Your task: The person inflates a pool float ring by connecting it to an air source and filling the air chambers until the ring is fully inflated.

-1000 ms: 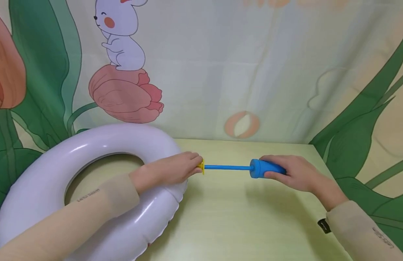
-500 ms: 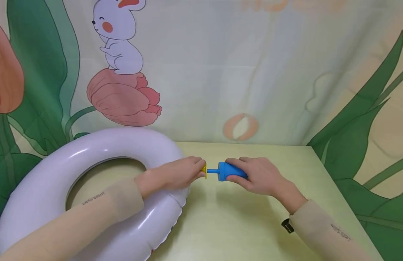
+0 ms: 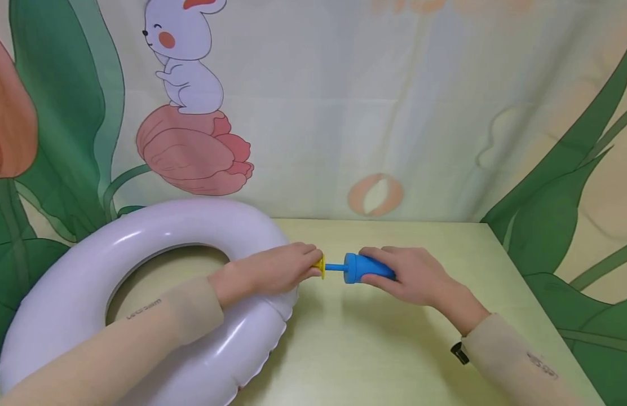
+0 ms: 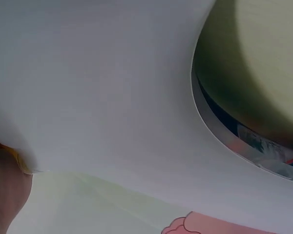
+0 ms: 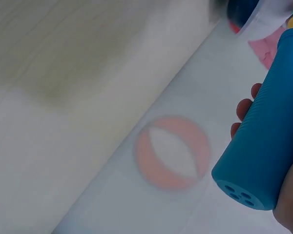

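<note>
A blue hand pump is held level over the table, a short length of its blue rod showing. My right hand grips the pump's barrel; in the right wrist view the ribbed barrel shows an end with several holes. At the rod's left end my left hand pinches the yellow flanged piece, most of it hidden by the fingers. Beneath the left forearm lies an inflated pale lilac swim ring, whose surface fills much of the left wrist view.
The pale wood-look table ends at a printed fabric backdrop with a rabbit and tulips. A small black tab hangs near the right sleeve.
My right hand has pushed the barrel left toward the yellow piece, shortening the visible rod, then drawn it back slightly right. The left hand has stayed almost in place.
</note>
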{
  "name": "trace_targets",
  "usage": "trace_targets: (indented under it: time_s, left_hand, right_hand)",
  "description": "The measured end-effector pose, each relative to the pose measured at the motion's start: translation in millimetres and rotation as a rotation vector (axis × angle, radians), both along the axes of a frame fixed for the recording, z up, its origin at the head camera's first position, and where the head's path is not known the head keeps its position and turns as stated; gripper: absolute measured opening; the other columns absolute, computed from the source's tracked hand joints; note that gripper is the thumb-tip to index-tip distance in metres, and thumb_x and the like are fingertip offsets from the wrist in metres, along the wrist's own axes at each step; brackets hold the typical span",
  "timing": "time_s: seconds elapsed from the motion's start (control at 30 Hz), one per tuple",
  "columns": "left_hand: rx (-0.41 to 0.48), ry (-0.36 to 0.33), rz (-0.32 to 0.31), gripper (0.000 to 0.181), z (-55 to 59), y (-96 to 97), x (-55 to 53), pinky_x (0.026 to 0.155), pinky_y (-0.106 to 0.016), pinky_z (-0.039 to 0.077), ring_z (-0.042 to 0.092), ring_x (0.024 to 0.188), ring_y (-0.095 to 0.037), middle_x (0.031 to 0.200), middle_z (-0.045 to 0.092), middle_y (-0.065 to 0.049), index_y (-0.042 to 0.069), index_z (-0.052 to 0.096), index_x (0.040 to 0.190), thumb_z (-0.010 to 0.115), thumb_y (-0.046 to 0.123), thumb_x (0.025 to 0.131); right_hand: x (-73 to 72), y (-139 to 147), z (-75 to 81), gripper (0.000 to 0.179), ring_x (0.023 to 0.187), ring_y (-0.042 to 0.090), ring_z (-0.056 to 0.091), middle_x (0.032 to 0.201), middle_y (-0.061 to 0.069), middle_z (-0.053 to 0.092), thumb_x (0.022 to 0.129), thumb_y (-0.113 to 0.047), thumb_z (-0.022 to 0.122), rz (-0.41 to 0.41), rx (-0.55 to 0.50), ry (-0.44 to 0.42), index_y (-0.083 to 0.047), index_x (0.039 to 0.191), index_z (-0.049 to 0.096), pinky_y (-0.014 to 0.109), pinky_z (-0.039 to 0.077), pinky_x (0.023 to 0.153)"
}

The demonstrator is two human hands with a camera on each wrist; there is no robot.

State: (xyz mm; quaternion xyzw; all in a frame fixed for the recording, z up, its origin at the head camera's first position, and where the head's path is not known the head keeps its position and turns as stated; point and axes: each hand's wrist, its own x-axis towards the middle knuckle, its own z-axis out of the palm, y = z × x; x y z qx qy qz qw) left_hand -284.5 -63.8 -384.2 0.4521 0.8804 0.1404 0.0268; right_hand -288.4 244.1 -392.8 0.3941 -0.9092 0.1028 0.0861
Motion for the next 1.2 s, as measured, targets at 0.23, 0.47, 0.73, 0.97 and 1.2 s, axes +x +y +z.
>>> trace_targets:
  time_s: [0.23,0.47,0.73,0.97,1.2]
  left_hand:
    - [0.051,-0.029,0.004,0.012,2.7,-11.2,0.6,0.087,-0.034,0.046,0.054,0.089,-0.018,0.094,0.055,0.003,0.010,0.057,0.104,0.053,0.020,0.109]
    - [0.063,0.002,-0.011,0.012,-0.6,-16.8,-2.6,0.084,-0.033,0.046,0.053,0.085,-0.018,0.091,0.053,0.002,0.009,0.055,0.101,0.054,0.018,0.108]
    - [0.072,-0.021,0.018,0.012,0.4,-8.6,2.7,0.082,-0.032,0.045,0.050,0.083,-0.018,0.088,0.050,0.002,0.007,0.053,0.101,0.053,0.017,0.109]
    - [0.048,-0.025,0.018,0.015,3.5,7.2,2.9,0.080,-0.030,0.046,0.051,0.082,-0.017,0.088,0.050,0.001,0.006,0.054,0.103,0.055,0.020,0.108]
    - [0.066,-0.019,-0.018,0.016,-5.6,16.4,2.0,0.075,-0.029,0.044,0.049,0.078,-0.017,0.085,0.047,0.000,0.005,0.052,0.102,0.053,0.020,0.109]
  right_hand:
    - [-8.7,48.9,6.6,0.055,0.090,0.020,0.068,0.118,0.004,0.072,0.097,-0.053,0.067,-0.025,0.026,0.002,-0.016,0.138,0.062,0.040,0.055,0.073]
    - [-11.7,79.4,10.2,0.050,0.087,0.017,0.066,0.116,0.004,0.072,0.096,-0.046,0.071,-0.026,0.020,0.018,-0.015,0.134,0.063,0.036,0.052,0.069]
    - [-8.3,49.4,12.0,0.052,0.077,0.016,0.065,0.105,0.003,0.071,0.092,-0.046,0.073,0.017,0.046,0.112,-0.014,0.132,0.065,0.033,0.051,0.064]
    - [0.5,0.3,6.7,0.055,0.070,0.014,0.061,0.097,0.002,0.068,0.097,-0.058,0.062,0.006,0.071,0.156,-0.016,0.133,0.064,0.030,0.049,0.060]
    - [8.7,-23.0,5.7,0.051,0.062,0.009,0.054,0.087,-0.002,0.063,0.097,-0.059,0.061,0.041,0.042,0.182,-0.019,0.128,0.065,0.026,0.041,0.052]
